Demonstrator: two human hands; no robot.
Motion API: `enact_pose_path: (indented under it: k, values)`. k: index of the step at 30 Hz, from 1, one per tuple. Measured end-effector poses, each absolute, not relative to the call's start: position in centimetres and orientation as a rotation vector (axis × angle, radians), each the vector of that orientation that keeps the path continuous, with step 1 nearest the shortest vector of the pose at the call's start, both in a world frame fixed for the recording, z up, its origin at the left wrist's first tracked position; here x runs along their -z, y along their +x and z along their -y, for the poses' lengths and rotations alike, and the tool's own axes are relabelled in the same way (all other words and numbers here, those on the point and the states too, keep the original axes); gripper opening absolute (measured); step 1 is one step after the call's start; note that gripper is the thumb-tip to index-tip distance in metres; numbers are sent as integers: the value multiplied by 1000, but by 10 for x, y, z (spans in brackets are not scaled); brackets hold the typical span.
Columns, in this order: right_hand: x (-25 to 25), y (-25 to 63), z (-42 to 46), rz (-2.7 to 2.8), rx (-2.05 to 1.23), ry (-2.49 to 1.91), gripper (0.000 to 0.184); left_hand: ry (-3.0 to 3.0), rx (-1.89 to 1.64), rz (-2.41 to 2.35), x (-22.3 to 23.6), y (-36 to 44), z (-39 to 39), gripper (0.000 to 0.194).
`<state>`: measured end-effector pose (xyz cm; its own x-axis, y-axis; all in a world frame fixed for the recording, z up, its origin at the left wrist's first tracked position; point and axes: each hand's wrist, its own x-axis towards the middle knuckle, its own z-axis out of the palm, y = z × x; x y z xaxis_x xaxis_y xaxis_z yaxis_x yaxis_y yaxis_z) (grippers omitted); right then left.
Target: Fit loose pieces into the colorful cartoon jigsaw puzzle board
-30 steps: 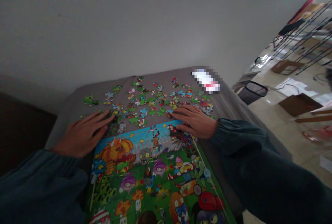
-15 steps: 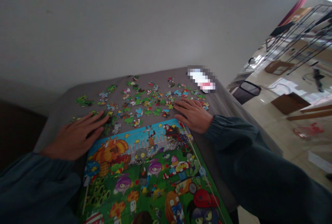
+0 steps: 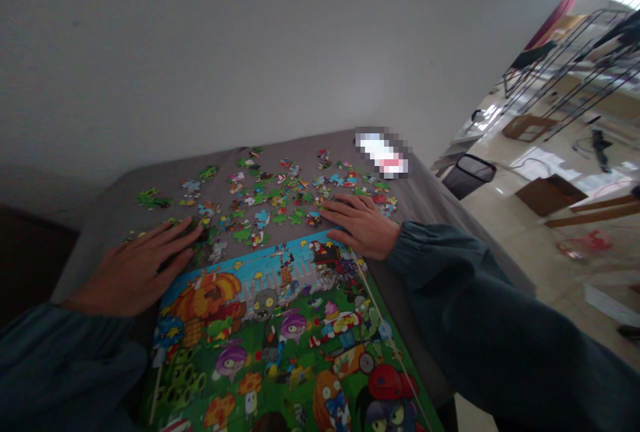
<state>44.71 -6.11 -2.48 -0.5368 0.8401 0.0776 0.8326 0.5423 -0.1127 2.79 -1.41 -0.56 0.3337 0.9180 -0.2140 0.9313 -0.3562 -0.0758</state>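
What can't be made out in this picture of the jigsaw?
Head view:
Object at the table's far edge: pixelated, unidentifiable.
Puzzle's near end: cut off by the bottom edge.
Anything under the left hand and right hand: hidden by them.
Loose pieces: too small to read their pictures.

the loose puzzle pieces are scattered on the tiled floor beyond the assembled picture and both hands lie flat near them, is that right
Not quite: the loose jigsaw pieces are on the grey-covered surface, not the tiled floor, as the head view shows. The rest stands: they lie beyond the assembled puzzle, and the left hand and right hand lie flat near them.
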Motion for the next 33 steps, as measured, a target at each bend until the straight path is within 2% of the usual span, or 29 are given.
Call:
enact_pose_path:
  k: [5,8,12,17,22,33]
  values:
    - [23,441,57,2594,-30,-1442,60,2546,340,-1779,-8,27,13,73]
    - [20,435,48,2569,30,-1429,60,2636,217,-1773,-25,45,8,75]
    - [18,431,33,2612,-5,-1403,57,2790,123,-1447,-39,102,-3,71]
    - [22,434,30,2620,-60,-1375,56,2768,286,-1458,-23,162,-9,66]
    - [27,437,33,2622,-43,-1310,56,2677,370,-1521,0,169,-8,68]
    - [31,445,40,2583,-57,-1333,51,2637,445,-1588,-13,177,-7,64]
